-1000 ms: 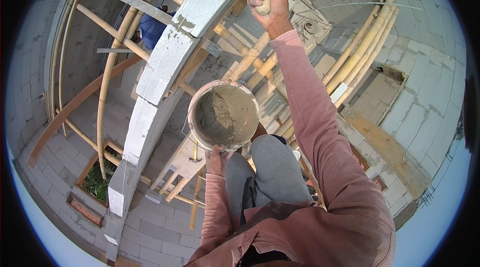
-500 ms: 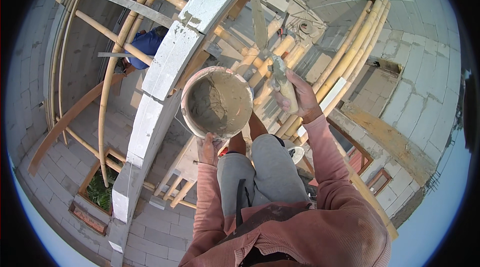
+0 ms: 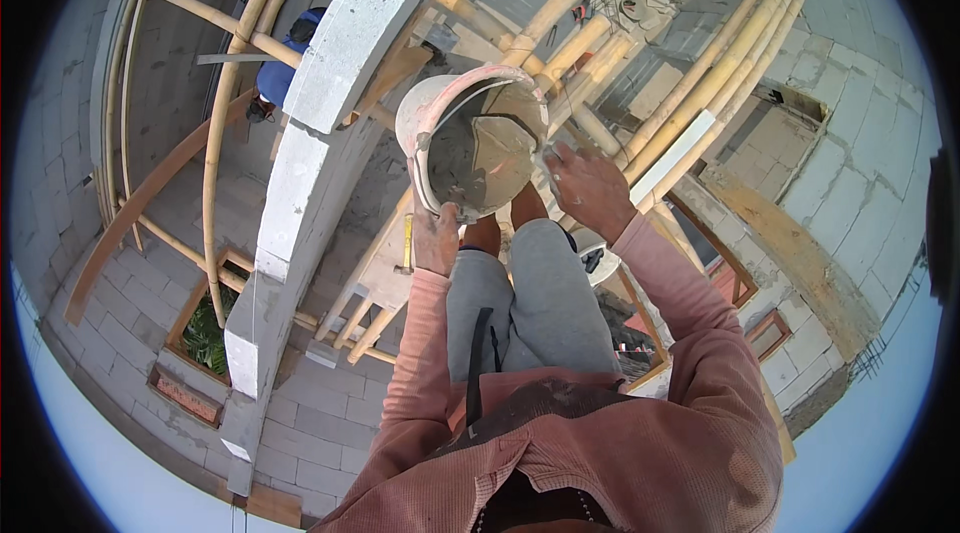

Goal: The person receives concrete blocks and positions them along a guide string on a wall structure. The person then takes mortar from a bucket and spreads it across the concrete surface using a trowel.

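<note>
My left hand (image 3: pixel 437 238) grips the near rim of a mortar-smeared bucket (image 3: pixel 418 123), which is tipped so that its mouth leans toward the right. Inside lies wet grey mortar (image 3: pixel 455 153). My right hand (image 3: pixel 588 191) is closed at the bucket's right rim around the handle of a trowel. The handle is mostly hidden by my fingers. The trowel blade (image 3: pixel 503 146) appears to be down in the bucket, coated with mortar and hard to tell from it.
A pale block wall (image 3: pixel 300 163) with mortar on its top runs along my left. Bamboo poles (image 3: pixel 715 83) stand at the right, others cross ahead. A person in blue (image 3: pixel 275 81) is beyond the wall. Below are a white bucket (image 3: pixel 600 263) and a hammer-like tool (image 3: pixel 406 245).
The trowel, held upright beside the bucket before, has come down into it with my right hand. The bucket has moved slightly right and up in view and tilted over.
</note>
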`<action>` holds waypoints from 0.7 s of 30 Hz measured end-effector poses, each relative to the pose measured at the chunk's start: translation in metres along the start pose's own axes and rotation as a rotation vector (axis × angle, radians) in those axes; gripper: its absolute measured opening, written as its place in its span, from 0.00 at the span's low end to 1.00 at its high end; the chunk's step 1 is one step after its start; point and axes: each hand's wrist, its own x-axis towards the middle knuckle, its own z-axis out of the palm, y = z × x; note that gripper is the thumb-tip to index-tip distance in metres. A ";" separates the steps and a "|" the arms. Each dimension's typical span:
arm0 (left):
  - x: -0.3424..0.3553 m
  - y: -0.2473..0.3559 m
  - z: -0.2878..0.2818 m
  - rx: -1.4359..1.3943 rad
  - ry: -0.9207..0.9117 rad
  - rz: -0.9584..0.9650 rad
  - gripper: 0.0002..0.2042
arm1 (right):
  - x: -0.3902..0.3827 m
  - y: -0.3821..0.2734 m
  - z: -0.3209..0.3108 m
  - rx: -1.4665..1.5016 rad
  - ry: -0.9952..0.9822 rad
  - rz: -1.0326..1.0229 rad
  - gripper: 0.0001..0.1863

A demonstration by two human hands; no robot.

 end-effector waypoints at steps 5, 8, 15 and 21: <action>-0.002 0.009 -0.002 0.012 -0.087 0.037 0.42 | -0.006 0.004 0.019 0.228 -0.015 -0.126 0.18; 0.002 -0.016 -0.012 0.068 -0.035 0.145 0.36 | -0.008 0.022 0.057 0.331 0.109 -0.178 0.23; 0.002 -0.009 -0.018 -0.388 -0.035 -0.223 0.18 | -0.040 0.060 0.055 0.504 0.295 -0.147 0.31; 0.026 -0.004 -0.003 -0.490 -0.114 -0.183 0.21 | -0.029 0.056 0.026 0.430 0.315 0.010 0.24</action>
